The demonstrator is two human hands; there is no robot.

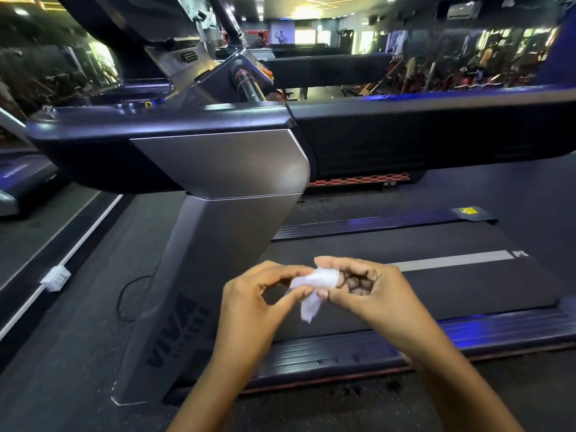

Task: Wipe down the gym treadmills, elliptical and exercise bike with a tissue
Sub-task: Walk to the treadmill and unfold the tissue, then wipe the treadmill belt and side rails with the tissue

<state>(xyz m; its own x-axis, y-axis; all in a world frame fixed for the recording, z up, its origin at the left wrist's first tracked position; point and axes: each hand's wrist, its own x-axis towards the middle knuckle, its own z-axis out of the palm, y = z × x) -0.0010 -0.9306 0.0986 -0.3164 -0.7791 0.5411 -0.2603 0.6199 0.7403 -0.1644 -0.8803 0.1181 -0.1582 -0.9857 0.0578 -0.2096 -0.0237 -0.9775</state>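
Tissue (313, 280), white and crumpled into a small wad, held between both hands in front of the person, over the near part of the treadmill belt (436, 285). Left hand (255, 297): thumb and forefinger pinch the left end of the wad, the remaining fingers loosely curled beneath. Right hand (371, 291): fingers curled round the right end, with the thumb (332, 296) pressed against the underside. A loose corner of the tissue hangs below the two thumbs. Both forearms enter from the bottom edge of the view.

Treadmill upright (224, 232): a grey metallic column standing just left of the hands, with dark lettering reading "VIVA" near its base. Black handrail (162, 126) runs across the top of the column and continues to the right as a long dark bar. Belt: dark, marked with a pale grey stripe (452, 260) running lengthwise. Side rails (498, 328) flank the belt, ribbed and catching blue light. Yellow sticker (469, 211) sits at the end of the far rail. Red honeycomb mesh (358, 181) lies under the front cover, with an "X10" mark beside it.

Floor (62, 369): dark matting. A thin black cable (123, 294) loops on it left of the column; a white box (56, 278) sits on a pale strip further left. A second treadmill (18, 182) shows at the left edge. Gym equipment in the background is blurred.
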